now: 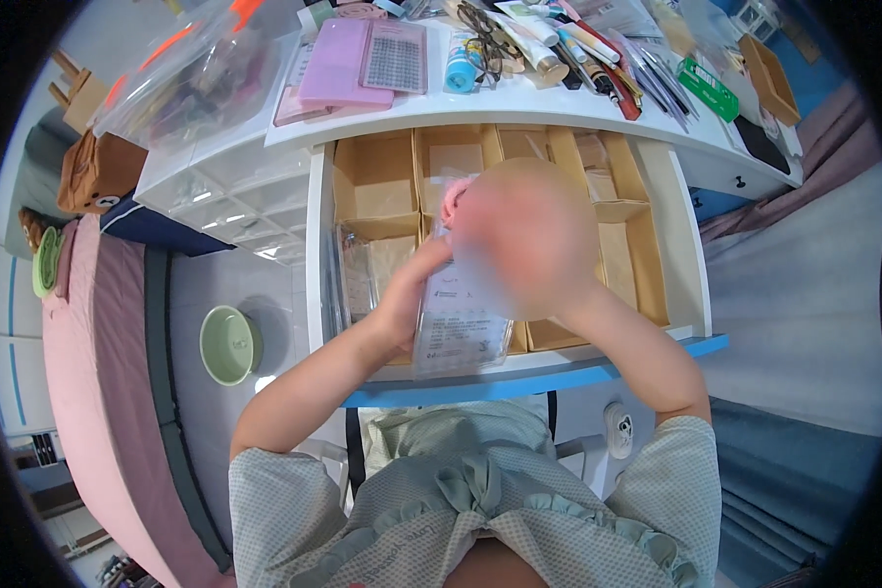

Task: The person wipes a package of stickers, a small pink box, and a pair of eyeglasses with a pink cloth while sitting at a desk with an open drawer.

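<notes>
My left hand [411, 294] grips the left edge of a clear plastic package [463, 338] with printing on it, held over an open drawer [536, 356]. A bit of pink fabric [453, 202] shows at the package's upper end. A round blur covers my right hand [533, 242], so its fingers and anything in them are hidden; it is above the package's upper right side. Cardboard compartments [375, 173] divide the drawer. In the front left compartment stand clear plastic cases [356, 272]. The back right one holds a clear wrapper [599, 173].
On the white desktop [426, 110] lie a pink case [345, 62], a lash tray [395, 59], eyeglasses [485, 51], makeup tubes [536, 59] and a green box [708, 88]. Clear small drawers [242, 198] stand left. A green basin [230, 345] is on the floor.
</notes>
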The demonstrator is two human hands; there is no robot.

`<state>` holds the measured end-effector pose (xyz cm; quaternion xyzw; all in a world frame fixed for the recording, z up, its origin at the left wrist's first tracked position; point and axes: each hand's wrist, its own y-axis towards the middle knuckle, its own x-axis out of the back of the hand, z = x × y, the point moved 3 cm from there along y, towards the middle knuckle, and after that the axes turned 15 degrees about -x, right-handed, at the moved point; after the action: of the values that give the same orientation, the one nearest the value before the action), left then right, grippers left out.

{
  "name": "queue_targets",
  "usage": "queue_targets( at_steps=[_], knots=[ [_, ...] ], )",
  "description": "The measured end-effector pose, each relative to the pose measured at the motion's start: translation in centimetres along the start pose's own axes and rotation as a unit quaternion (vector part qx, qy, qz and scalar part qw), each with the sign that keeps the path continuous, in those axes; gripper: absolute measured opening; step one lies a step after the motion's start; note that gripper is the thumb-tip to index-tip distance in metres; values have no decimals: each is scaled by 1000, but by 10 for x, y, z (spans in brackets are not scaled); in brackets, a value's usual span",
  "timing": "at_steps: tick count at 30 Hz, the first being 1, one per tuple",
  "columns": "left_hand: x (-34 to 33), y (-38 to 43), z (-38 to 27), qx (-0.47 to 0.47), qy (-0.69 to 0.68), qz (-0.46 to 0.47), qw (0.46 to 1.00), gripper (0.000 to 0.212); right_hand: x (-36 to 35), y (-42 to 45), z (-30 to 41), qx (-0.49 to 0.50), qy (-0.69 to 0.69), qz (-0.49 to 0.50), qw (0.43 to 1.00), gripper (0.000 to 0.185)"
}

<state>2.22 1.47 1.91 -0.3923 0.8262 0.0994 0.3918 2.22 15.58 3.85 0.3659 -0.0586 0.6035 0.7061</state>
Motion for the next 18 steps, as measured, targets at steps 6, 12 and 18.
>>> queue_targets(
  at_steps=[6,12,18],
  knots=[
    [-2,4,-13,-72,-61,11,995,54,-7,-8,3,83,-16,-70,994,29],
    [-3,8,-22,-130,-79,5,988,63,4,-4,20,136,-73,-11,988,24],
    [-5,6,-20,-156,-9,51,986,66,29,14,10,100,-83,-109,986,22]
  ],
)
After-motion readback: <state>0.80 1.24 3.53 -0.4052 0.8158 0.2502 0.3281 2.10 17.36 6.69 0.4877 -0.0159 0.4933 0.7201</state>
